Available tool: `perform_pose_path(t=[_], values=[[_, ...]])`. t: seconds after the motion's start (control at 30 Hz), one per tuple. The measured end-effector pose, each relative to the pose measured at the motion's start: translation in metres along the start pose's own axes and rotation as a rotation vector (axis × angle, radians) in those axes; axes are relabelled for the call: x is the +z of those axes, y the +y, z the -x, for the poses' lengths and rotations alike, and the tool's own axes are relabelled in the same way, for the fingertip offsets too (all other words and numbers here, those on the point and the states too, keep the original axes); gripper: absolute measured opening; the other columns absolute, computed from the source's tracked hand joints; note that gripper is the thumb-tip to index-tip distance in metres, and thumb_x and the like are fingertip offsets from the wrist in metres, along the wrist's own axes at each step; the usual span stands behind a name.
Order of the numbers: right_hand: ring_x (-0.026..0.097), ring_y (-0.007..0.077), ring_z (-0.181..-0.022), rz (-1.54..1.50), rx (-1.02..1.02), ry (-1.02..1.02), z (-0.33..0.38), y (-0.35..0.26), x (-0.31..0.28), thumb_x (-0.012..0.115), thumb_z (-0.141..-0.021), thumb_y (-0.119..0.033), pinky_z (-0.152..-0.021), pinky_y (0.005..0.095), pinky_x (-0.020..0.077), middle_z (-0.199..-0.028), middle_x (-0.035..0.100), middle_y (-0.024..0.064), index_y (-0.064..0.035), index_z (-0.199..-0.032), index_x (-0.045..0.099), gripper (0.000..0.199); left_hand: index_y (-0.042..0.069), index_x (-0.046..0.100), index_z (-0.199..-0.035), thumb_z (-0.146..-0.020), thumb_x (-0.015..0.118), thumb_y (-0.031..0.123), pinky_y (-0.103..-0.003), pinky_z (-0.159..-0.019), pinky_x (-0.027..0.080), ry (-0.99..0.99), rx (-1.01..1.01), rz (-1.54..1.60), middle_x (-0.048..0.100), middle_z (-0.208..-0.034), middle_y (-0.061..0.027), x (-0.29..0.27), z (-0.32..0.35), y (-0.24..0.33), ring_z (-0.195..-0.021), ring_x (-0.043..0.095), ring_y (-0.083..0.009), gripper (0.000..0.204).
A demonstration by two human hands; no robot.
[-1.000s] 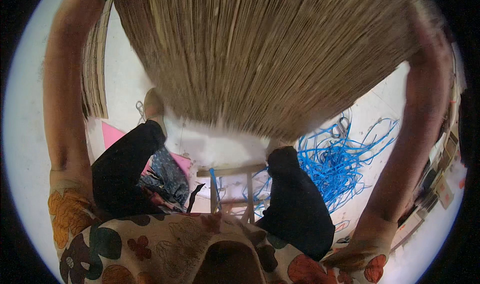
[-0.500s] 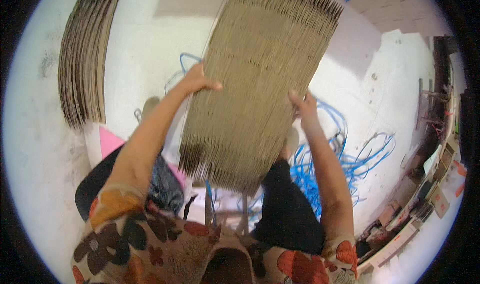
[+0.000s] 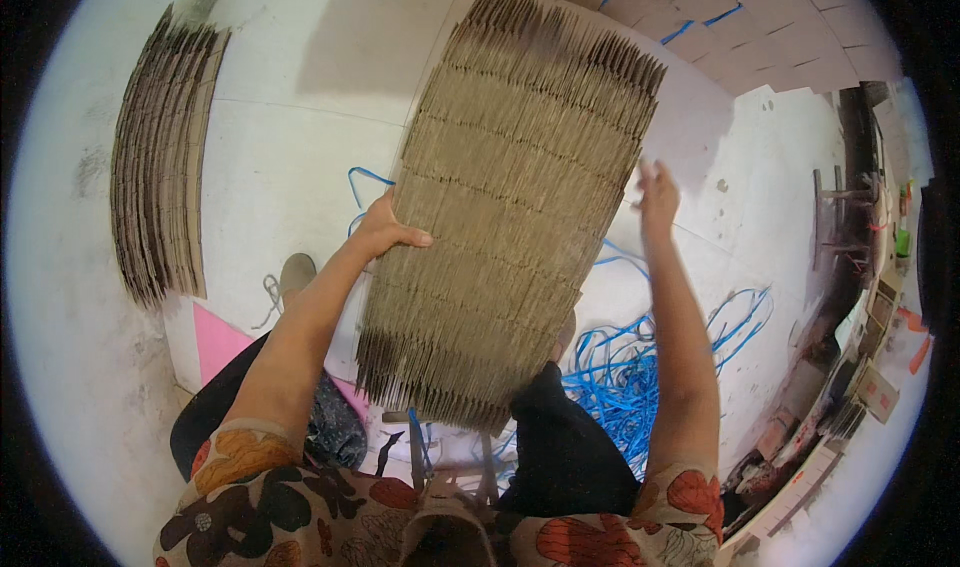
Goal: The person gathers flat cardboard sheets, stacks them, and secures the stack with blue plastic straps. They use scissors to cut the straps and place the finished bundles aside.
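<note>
A tall bundle of flattened brown cardboard (image 3: 510, 207), its many edges facing up, lies in front of me at a slant. My left hand (image 3: 385, 229) grips its left side, thumb over the top edges and the other fingers down the side. My right hand (image 3: 657, 202) is off the bundle, just beyond its upper right side, with fingers apart and slightly bent and nothing visible in them. By my left hand a loop of blue strap (image 3: 370, 175) sticks out from beside the bundle.
A second row of folded cardboard (image 3: 165, 162) stands at the far left. Tangled blue strapping (image 3: 625, 377) lies on the floor by my right leg. Strapped cardboard stacks (image 3: 690, 7) stand at the far right, and cluttered shelving (image 3: 875, 337) lines the right side. A pink sheet (image 3: 215, 342) lies near my left leg.
My right hand has left the bundle's right side and moved up and to the right. My left hand keeps its grip. The bundle appears slightly lower in view.
</note>
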State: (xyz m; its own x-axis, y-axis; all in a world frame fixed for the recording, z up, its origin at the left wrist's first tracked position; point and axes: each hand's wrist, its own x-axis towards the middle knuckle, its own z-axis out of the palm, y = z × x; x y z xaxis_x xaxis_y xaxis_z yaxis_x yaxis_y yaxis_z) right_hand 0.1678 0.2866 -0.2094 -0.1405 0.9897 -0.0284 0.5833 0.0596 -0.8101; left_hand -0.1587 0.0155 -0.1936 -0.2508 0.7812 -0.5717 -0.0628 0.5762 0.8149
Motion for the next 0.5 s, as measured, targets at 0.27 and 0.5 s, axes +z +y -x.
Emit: perform_pose_path(t=[0.27,0.5], values=[[0.053,0.0335,-0.060,0.138,-0.021,0.172,-0.128,-0.012,0.028,0.052,-0.078,-0.052,-0.061,0.0435,0.0398,-0.064,0.053,0.0220,0.0027,-0.071,0.059,0.055,-0.003,0.036,-0.128,-0.045,0.084,0.018,-0.032,-0.092,0.040,-0.011,-0.026,0.060,0.055,-0.114,-0.0131,0.001,0.001,0.004,-0.105,0.053,-0.0239,0.099],[0.057,0.0409,-0.076,0.331,-0.068,0.112,-0.142,-0.023,0.044,0.055,-0.077,-0.045,-0.070,0.0458,0.0425,-0.077,0.059,0.0264,-0.0006,-0.086,0.065,0.046,-0.003,0.037,-0.128,-0.045,0.084,0.018,-0.033,-0.092,0.040,-0.016,-0.052,0.112,0.054,-0.116,-0.0131,-0.002,0.001,0.003,-0.105,0.052,-0.0244,0.098]])
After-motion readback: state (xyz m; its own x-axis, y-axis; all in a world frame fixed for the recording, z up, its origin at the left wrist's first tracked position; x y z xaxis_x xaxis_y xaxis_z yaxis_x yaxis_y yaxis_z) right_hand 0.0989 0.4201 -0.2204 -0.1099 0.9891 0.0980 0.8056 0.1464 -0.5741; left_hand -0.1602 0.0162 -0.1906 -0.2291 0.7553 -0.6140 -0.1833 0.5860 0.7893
